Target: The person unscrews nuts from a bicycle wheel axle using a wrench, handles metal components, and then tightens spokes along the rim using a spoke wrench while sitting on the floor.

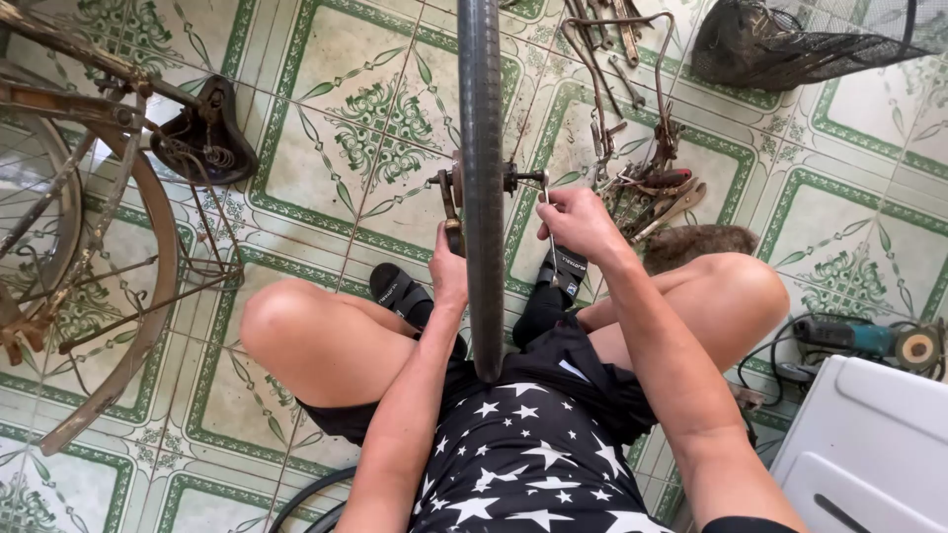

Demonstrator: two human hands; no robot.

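A bicycle wheel (pixel 481 188) stands upright between the person's knees. The left hand (pixel 449 268) is closed around a wrench (pixel 451 209) at the left end of the axle; the right hand (pixel 576 223) grips a second wrench (pixel 546 193) at the right end.

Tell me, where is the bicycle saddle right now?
The bicycle saddle lies upside down on the tiled floor, upper left in the head view, beside the rusty bicycle frame.
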